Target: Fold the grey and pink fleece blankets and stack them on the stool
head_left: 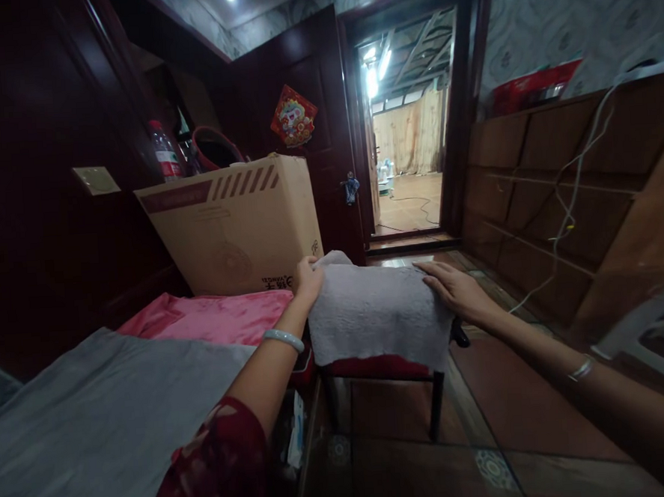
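A light grey cloth (378, 309), with a towel-like texture, is draped over a chair with a red seat (384, 367) and dark legs. My left hand (309, 281) is closed on the cloth's far left corner, where a fold sticks up behind the fingers. At the far right edge, my right hand (451, 288) rests with its fingers stretched out over the cloth. The cloth hangs down toward me over the front of the seat. Its far side is hidden.
To the left lie a grey cover (111, 412) and a pink cloth (212, 316). Behind them stands a big cardboard box (230, 232) with a bottle (165, 152) near its top. A wooden cabinet (553, 190) with a white cable and a white stool (652, 334) are right. Ahead is an open doorway.
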Demonstrator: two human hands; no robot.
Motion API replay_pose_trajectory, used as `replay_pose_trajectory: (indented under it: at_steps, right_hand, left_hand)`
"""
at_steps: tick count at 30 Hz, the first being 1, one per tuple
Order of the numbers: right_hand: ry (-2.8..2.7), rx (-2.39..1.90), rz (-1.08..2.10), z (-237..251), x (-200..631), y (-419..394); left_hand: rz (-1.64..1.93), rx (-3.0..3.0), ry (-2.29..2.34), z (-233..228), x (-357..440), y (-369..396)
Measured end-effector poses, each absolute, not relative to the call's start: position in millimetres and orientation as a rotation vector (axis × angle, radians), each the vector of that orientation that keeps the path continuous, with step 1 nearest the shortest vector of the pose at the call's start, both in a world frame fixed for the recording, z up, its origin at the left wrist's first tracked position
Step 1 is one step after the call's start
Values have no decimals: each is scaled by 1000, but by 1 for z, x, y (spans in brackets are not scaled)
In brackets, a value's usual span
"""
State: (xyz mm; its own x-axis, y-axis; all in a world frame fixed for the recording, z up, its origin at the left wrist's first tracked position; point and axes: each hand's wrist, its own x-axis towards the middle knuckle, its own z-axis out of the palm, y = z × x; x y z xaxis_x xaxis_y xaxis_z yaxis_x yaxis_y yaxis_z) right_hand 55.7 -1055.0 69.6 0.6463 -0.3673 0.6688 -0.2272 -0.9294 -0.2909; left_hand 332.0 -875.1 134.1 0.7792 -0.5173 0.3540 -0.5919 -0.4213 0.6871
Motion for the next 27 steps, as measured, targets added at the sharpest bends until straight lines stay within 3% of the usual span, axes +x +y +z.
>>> replay_pose_trajectory:
  at_steps: [12,16,19,27]
  right_hand:
    - [540,-2631,-1145,78,62,-1060]
    - [440,-2865,-1226,83,60,-1043]
    - [263,-3048,-1107,84,59,-1035]
    - [279,-3026,-892,86,51,-1050]
  left_hand:
    - [166,2247,-893,131,329,-859]
    - [383,2085,-1374,129,313,-841]
    - [377,2008,-1811,126,311,-833]
    - [197,2164,-1896,139,311,-851]
